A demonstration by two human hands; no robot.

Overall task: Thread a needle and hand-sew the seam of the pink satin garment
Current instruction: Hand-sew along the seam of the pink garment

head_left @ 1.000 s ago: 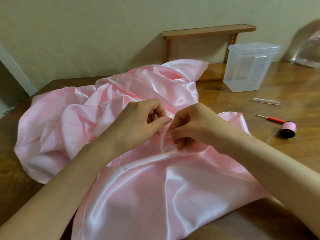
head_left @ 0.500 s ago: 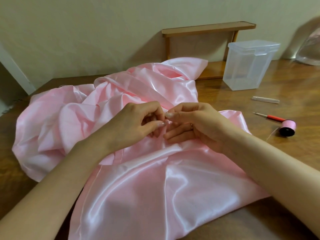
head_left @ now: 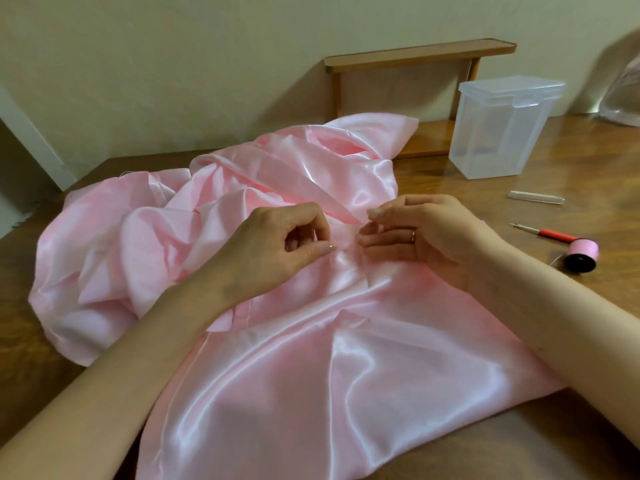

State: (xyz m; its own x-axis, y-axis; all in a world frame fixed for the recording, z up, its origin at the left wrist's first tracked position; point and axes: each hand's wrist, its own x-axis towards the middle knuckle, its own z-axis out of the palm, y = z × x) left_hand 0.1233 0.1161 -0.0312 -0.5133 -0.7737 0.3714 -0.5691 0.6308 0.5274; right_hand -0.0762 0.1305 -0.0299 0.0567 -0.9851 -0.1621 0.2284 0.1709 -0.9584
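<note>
Garment (head_left: 277,375): lies on the table (head_left: 571,168), bulk heaped far left, flat panel nearest the person. Its folded band, the long axis at the work point, runs from between the hands away toward the far left. Left hand (head_left: 277,244): fingers curled, thumb and forefinger pinching the cloth there. Right hand (head_left: 433,233): a second ago closed against the left, now drawn slightly right, lower fingers relaxed on the cloth, thumb and forefinger tips meeting. Needle and thread not discernible; cannot tell what is held. Judgement: a stitch being pulled through. Spool (head_left: 583,256) lies well apart, right.
</note>
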